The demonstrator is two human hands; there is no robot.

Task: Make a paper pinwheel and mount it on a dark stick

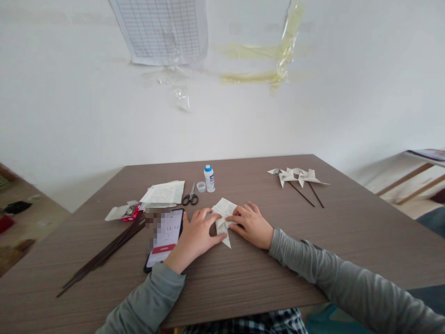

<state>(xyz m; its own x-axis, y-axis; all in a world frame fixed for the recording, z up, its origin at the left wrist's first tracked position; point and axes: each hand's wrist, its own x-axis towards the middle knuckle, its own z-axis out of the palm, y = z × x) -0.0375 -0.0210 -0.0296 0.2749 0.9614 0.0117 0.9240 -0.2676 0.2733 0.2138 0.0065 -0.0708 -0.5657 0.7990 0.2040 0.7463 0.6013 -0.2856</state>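
A folded piece of printed paper (pixel 224 208) lies on the wooden table (pixel 313 260) in front of me. My left hand (pixel 196 239) presses on its left side, fingers spread, thumb on the lower fold. My right hand (pixel 251 225) rests on its right side, fingertips on the paper. Both hands hold the paper flat against the table. A phone (pixel 166 236) with a lit screen lies just left of my left hand.
Scissors (pixel 190 197), a small white bottle with a blue cap (pixel 209 178) and a little cap (pixel 200 186) sit behind the paper. A stack of printed sheets (pixel 165 192), a small red box (pixel 129 212) and thin dark sticks (pixel 104 253) are at left. Two paper pinwheels (pixel 297 177) lie at right.
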